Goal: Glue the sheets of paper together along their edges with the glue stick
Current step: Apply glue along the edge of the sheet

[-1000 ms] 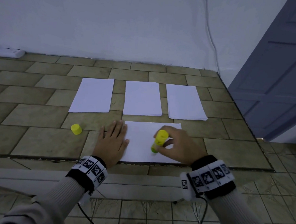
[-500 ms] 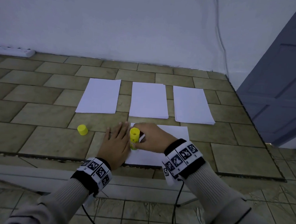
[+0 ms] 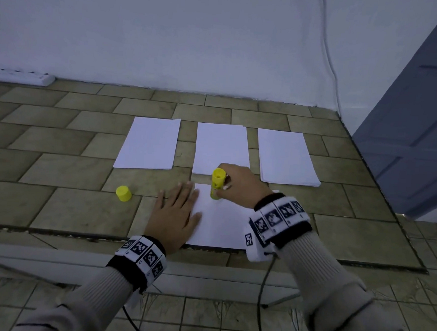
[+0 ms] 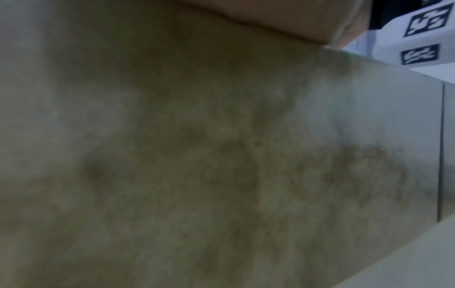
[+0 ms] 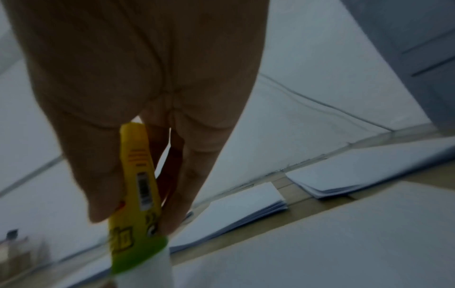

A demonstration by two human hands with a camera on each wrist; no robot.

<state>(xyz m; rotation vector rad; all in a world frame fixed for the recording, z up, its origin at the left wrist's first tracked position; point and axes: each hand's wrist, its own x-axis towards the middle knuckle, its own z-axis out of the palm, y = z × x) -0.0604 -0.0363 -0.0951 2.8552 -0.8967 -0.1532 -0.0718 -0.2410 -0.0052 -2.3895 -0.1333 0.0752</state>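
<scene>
The right hand (image 3: 239, 185) is curled around a yellow glue stick (image 3: 217, 183) and holds it upright, tip down, on the top edge of the sheet (image 3: 221, 224) in the middle of the head view. In the right wrist view the stick (image 5: 140, 187) has a green collar with the white glue below it touching the paper. The left hand (image 3: 176, 214) lies flat with the fingers straight and together, pressing the left edge of this sheet; part of the palm is on the floor (image 3: 69, 207).

The sheet's lower edge sits right at the edge of the tiled step, so below it there is almost no room. To the left and right of it the tiles are free, except for the yellow cap (image 3: 123, 193), which stands alone at centre left, well apart from the paper.

On the stick I see a barcode and some red and dark print (too blurred to read). The bands on both wrists carry black and white square markers.

Counting: above the sheet are three paper stacks in a row, left (image 3: 149, 144), middle (image 3: 221, 145) and right (image 3: 287, 156), with narrow gaps of floor between them. There is one glue stick and one cap. At the upper left of the frame a white power strip (image 3: 20, 77) lies against the wall, and at the right is a grey door (image 3: 416, 126).
</scene>
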